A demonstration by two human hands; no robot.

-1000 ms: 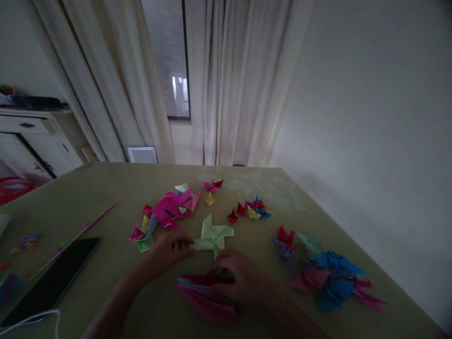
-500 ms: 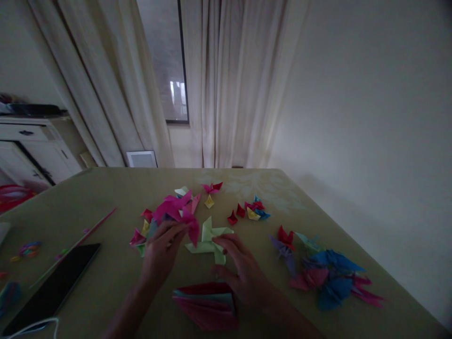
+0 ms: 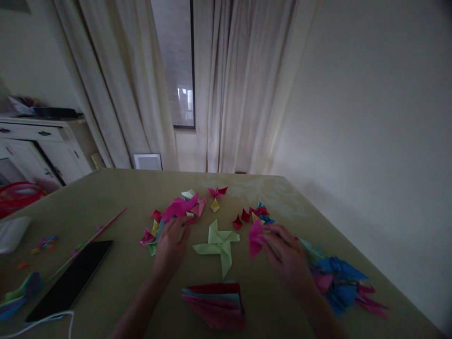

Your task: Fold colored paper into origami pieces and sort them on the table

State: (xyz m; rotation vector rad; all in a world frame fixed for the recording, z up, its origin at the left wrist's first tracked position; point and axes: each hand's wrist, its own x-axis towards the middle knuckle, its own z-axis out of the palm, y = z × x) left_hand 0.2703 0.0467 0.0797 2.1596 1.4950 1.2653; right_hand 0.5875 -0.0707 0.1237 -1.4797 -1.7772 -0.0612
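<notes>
A light green paper pinwheel (image 3: 218,244) lies flat on the olive tablecloth (image 3: 116,188) between my hands. My right hand (image 3: 286,256) is to the right of it and pinches a small pink folded paper piece (image 3: 254,238), held just above the cloth. My left hand (image 3: 172,245) rests at the near edge of a pile of pink folded pieces (image 3: 178,209), its fingers stretched toward them and holding nothing that I can see. A stack of red and pink folded paper (image 3: 215,303) lies near me, below the pinwheel.
Small red, yellow and blue folded pieces (image 3: 256,214) lie beyond my right hand. A heap of blue and pink paper shapes (image 3: 341,282) fills the right. A black tablet (image 3: 70,280), a pink stick (image 3: 95,233) and a white cable (image 3: 42,320) lie at left. Curtains and a white cabinet (image 3: 42,146) stand behind.
My right hand has left the green pinwheel and moved right, now carrying a pink piece. My left hand no longer holds a pink piece and lies flatter by the pink pile.
</notes>
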